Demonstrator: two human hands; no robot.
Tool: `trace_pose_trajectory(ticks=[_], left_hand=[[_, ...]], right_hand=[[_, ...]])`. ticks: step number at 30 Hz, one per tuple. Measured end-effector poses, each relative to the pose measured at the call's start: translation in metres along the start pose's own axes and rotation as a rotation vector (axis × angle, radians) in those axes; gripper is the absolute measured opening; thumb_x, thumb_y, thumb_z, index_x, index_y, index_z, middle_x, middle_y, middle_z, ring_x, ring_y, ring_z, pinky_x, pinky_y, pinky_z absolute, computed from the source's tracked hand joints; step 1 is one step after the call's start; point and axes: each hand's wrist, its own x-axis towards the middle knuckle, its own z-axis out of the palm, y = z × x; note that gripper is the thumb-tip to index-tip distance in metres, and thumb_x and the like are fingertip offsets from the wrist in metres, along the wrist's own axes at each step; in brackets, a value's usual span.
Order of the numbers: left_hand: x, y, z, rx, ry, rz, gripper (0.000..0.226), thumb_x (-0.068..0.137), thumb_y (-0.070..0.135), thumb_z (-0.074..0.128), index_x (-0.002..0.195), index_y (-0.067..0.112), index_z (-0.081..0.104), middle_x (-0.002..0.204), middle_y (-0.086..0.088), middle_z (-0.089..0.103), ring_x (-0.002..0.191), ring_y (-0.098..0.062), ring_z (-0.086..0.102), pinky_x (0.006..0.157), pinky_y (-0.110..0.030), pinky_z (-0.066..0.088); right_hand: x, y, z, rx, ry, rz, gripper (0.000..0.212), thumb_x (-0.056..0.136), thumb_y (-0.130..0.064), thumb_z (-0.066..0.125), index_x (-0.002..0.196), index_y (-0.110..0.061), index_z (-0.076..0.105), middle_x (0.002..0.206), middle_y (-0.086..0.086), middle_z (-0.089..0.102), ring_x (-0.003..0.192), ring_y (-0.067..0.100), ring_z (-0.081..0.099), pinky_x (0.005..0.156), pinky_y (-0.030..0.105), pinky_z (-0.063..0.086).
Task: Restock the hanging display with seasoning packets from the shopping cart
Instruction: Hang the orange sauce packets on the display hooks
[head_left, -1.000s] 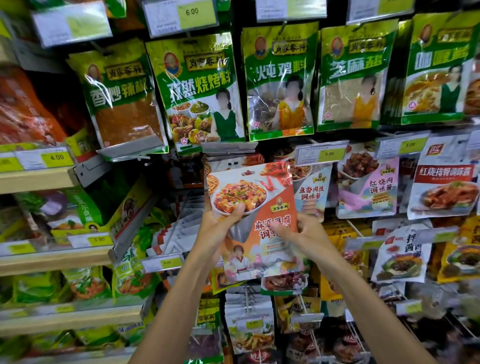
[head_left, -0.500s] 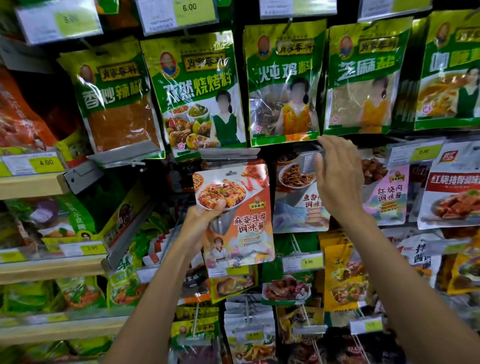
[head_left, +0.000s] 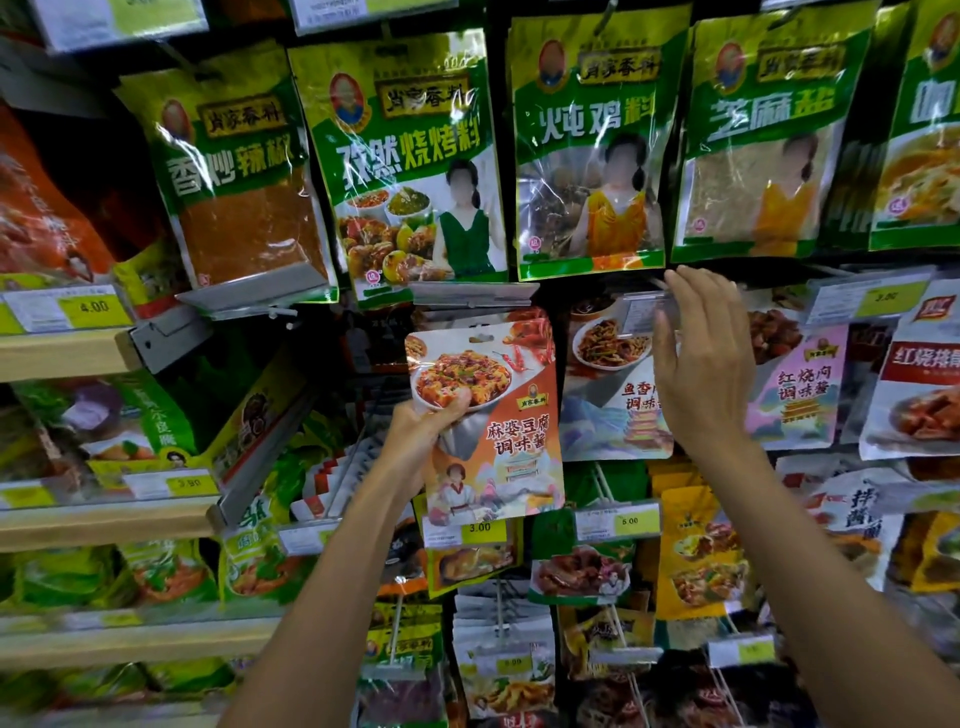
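Note:
My left hand (head_left: 423, 441) grips an orange-and-white seasoning packet (head_left: 498, 415) by its left edge, thumb on the pictured dish, and holds it upright in front of the hanging display. The packet's hang hole is just below a grey tag holder (head_left: 475, 295) at the end of a peg. To its right, my right hand (head_left: 701, 364) is raised at the neighbouring peg and pinches a clear price tag holder (head_left: 644, 312), tipping it up. Behind that hand hangs a blue-and-white sauce packet (head_left: 608, 395). No shopping cart is in view.
Large green spice bags (head_left: 415, 171) hang in the row above. More sauce packets (head_left: 800, 384) hang to the right and on pegs below, with yellow price tags (head_left: 480, 530). Wooden shelves (head_left: 62, 353) with bagged goods stand at the left.
My right hand left the packet and rose to the neighbouring peg, where it now holds the clear price tag holder. My left hand keeps the packet, a little higher and nearer the peg.

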Motion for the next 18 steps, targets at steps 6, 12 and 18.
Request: trace_pose_trajectory(ticks=[6, 12, 18], left_hand=[[0.007, 0.002, 0.0, -0.034, 0.0, -0.011, 0.032, 0.078, 0.034, 0.072, 0.076, 0.003, 0.062, 0.052, -0.003, 0.063, 0.041, -0.021, 0.057, 0.035, -0.027, 0.045], [0.016, -0.002, 0.001, 0.002, 0.044, -0.034, 0.028, 0.076, 0.037, 0.075, 0.077, 0.011, 0.065, 0.056, 0.002, 0.063, 0.048, -0.02, 0.059, 0.041, -0.03, 0.046], [0.029, -0.004, 0.007, 0.026, 0.163, -0.05, 0.023, 0.081, 0.032, 0.074, 0.082, 0.009, 0.07, 0.053, 0.008, 0.059, 0.04, -0.017, 0.055, 0.036, -0.027, 0.046]], right_hand=[[0.0, 0.0, 0.0, 0.002, 0.021, -0.002, 0.032, 0.099, -0.008, 0.05, 0.126, 0.007, 0.058, 0.128, 0.022, 0.06, 0.123, 0.038, 0.053, 0.11, 0.044, 0.037], [0.001, 0.001, -0.002, -0.028, 0.039, -0.009, 0.031, 0.099, -0.009, 0.052, 0.125, 0.006, 0.058, 0.125, 0.022, 0.06, 0.122, 0.037, 0.053, 0.106, 0.046, 0.042], [-0.001, 0.0, -0.001, -0.052, 0.037, -0.015, 0.032, 0.099, -0.01, 0.055, 0.126, 0.006, 0.058, 0.123, 0.022, 0.062, 0.12, 0.037, 0.055, 0.105, 0.045, 0.044]])
